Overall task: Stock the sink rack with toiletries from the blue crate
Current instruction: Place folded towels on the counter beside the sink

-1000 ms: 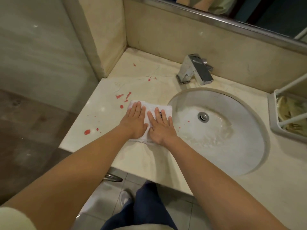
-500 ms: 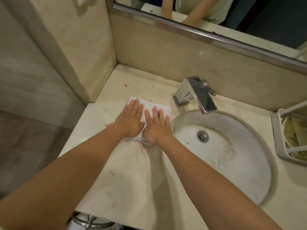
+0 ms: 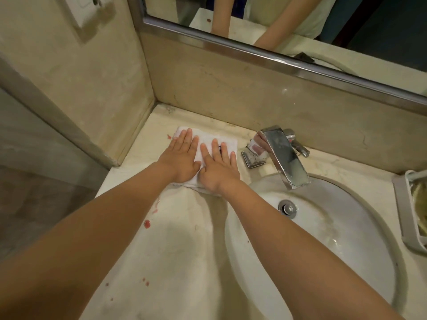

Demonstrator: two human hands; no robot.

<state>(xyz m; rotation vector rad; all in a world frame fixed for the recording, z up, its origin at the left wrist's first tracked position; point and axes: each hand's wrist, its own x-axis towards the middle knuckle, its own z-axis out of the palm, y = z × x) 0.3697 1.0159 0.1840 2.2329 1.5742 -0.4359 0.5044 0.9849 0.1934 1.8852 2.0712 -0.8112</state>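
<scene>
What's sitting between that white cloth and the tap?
Nothing: in the head view only a narrow strip of bare countertop separates the cloth from the base of the tap.

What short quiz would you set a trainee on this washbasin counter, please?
1. True or false: the left hand and the right hand both press flat on the white cloth.
2. The cloth lies on the counter. Where is it relative to the faucet? A: to its left. B: to its right. C: under its spout.
3. Fill in the blank: the drops on the counter, nearer the person than the cloth, are ___ in colour.

Key: 1 true; 2 A; 3 red.
</scene>
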